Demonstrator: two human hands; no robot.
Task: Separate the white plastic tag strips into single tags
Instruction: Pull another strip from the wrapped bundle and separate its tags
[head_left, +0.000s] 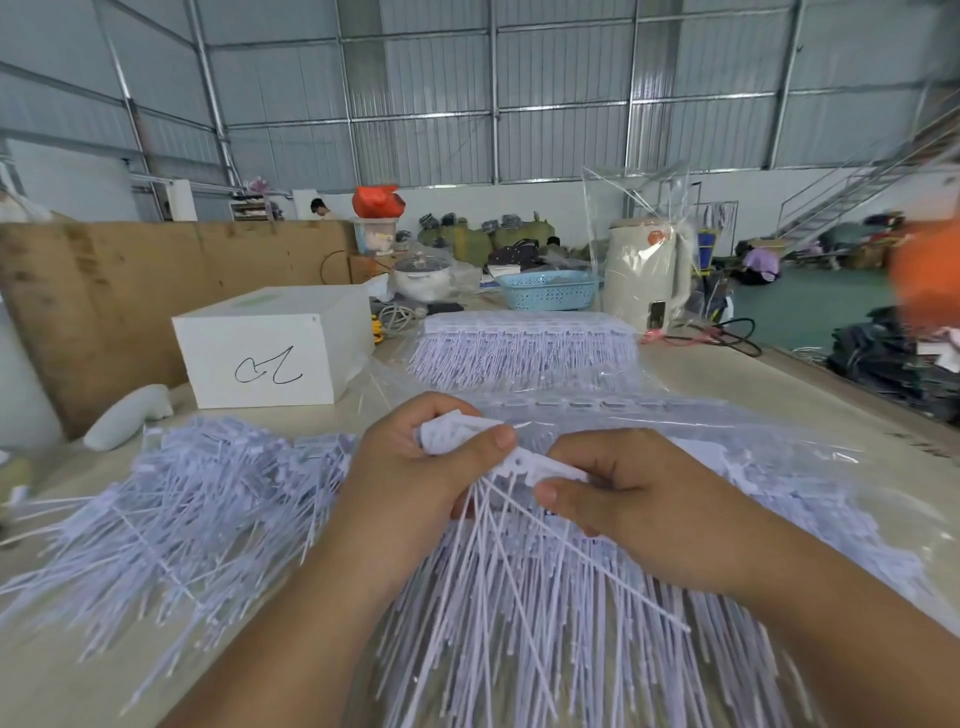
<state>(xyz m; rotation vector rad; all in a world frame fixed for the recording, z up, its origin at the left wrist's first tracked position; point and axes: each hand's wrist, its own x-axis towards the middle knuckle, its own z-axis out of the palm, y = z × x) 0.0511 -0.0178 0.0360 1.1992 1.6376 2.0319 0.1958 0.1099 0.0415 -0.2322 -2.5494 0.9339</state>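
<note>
Left hand (415, 467) and right hand (623, 499) both grip one white tag strip (524, 462) between them, above the bench (727, 384). Loose tags (182, 499) piled left.

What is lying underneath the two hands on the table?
Under the left hand and right hand, which grip a tag strip, lies a stack of white tag strips on clear plastic. The table beneath the stack is covered.
</note>
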